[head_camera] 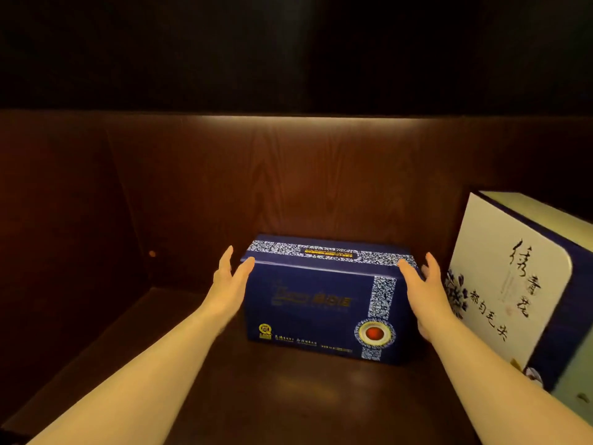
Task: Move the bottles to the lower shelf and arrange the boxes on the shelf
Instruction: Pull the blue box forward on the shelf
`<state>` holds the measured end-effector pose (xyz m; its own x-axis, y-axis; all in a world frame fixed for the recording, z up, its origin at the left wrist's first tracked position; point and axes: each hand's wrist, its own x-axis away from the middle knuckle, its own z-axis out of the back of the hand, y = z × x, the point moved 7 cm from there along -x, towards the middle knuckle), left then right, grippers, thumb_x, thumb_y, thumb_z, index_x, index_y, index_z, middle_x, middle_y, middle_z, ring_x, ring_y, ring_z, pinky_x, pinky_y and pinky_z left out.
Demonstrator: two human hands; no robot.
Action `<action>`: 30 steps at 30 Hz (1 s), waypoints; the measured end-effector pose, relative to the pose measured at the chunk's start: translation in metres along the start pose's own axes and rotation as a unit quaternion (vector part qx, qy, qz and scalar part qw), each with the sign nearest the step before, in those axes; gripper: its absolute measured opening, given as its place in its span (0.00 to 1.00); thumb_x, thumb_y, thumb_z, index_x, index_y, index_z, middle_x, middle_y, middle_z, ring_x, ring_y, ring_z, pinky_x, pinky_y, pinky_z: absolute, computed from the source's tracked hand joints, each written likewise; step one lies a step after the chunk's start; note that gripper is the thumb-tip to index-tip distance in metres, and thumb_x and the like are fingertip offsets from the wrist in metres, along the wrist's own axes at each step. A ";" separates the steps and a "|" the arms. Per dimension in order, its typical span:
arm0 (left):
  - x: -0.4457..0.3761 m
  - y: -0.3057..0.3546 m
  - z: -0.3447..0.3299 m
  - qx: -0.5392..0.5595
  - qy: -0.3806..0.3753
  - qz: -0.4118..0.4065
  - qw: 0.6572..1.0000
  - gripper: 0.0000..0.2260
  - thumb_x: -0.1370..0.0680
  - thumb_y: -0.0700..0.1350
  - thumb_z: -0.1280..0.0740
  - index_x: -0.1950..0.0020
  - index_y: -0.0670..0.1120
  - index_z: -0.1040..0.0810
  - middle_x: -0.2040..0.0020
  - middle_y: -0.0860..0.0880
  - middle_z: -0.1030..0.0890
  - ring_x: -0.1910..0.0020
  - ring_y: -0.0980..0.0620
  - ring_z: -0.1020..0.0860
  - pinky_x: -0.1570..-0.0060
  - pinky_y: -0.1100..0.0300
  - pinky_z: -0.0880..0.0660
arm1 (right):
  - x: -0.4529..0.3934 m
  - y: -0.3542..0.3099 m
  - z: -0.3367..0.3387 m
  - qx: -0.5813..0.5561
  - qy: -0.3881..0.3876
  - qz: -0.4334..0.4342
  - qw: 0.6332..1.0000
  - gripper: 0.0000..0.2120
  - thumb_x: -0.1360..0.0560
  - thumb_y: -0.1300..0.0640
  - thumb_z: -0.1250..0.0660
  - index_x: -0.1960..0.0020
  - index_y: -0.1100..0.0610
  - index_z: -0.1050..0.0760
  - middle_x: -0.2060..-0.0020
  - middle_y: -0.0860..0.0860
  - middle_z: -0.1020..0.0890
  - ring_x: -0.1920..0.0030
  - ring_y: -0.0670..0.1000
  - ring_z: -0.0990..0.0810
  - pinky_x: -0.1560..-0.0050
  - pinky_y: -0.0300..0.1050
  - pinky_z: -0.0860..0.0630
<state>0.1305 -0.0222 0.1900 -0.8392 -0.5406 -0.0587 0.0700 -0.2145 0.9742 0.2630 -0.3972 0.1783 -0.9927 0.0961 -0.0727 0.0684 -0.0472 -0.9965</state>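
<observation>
A dark blue box point(324, 300) sits on the wooden shelf point(272, 396), toward the back wall of the compartment, its long front side facing the camera. A blue-and-white porcelain-pattern band runs along its top and down the right part of its front, ending at a round emblem with a red centre. Gold lettering crosses the front, too dim to read; a small yellow seal and a line of tiny print sit along the bottom edge, also illegible.

The left hand point(229, 284) is spread flat, palm inward, its thumb touching the box's upper left corner. The right hand point(423, 293) is likewise spread with fingers extended, its thumb lying against the box's upper right edge. Both hands flank the box without curling around it.

Just to the right stands a white box point(500, 284) with dark blue edges, tilted, bearing black brush-style Chinese calligraphy and a blue floral motif. It sits near the right hand
</observation>
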 end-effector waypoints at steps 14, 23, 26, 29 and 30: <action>-0.026 -0.019 -0.027 0.205 -0.056 0.079 0.974 0.18 0.23 0.66 0.38 0.44 0.57 0.20 0.54 0.54 0.13 0.60 0.56 0.15 0.59 0.55 0.28 | 0.000 0.019 -0.006 -0.112 0.024 -0.077 0.990 0.25 0.19 0.57 0.34 0.27 0.36 0.32 0.43 0.45 0.19 0.48 0.52 0.15 0.59 0.46 0.17; 0.010 -0.028 0.025 0.207 -0.094 0.003 0.974 0.13 0.24 0.66 0.38 0.44 0.65 0.21 0.50 0.59 0.14 0.57 0.64 0.17 0.57 0.54 0.30 | 0.071 0.006 -0.012 -0.114 0.034 -0.038 0.992 0.26 0.19 0.59 0.35 0.27 0.36 0.31 0.44 0.44 0.18 0.53 0.47 0.13 0.59 0.44 0.17; 0.033 -0.024 0.054 0.193 -0.111 -0.029 0.975 0.13 0.23 0.66 0.42 0.43 0.68 0.22 0.51 0.64 0.15 0.56 0.66 0.18 0.57 0.55 0.30 | 0.106 -0.008 -0.018 -0.111 0.033 -0.011 0.993 0.26 0.19 0.59 0.36 0.26 0.37 0.32 0.44 0.41 0.19 0.53 0.45 0.14 0.58 0.42 0.17; 0.052 -0.019 0.089 0.186 -0.106 -0.048 0.976 0.19 0.24 0.66 0.43 0.36 0.62 0.27 0.54 0.67 0.17 0.57 0.68 0.19 0.57 0.56 0.31 | 0.141 -0.019 -0.030 -0.115 0.025 0.012 0.993 0.26 0.19 0.58 0.36 0.26 0.38 0.33 0.44 0.41 0.20 0.52 0.44 0.14 0.59 0.40 0.18; 0.058 -0.018 0.100 0.184 -0.102 -0.054 0.976 0.20 0.24 0.66 0.44 0.35 0.61 0.28 0.54 0.67 0.17 0.58 0.68 0.19 0.57 0.56 0.31 | 0.152 -0.021 -0.035 -0.116 0.021 0.016 0.993 0.26 0.19 0.58 0.36 0.25 0.39 0.33 0.43 0.41 0.20 0.52 0.44 0.14 0.58 0.40 0.18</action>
<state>0.0262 0.0320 0.1908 -0.9240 -0.3489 -0.1563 -0.1905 0.0657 0.9795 0.1141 -0.3466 0.1863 -0.9850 0.1397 -0.1016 0.1260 0.1786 -0.9758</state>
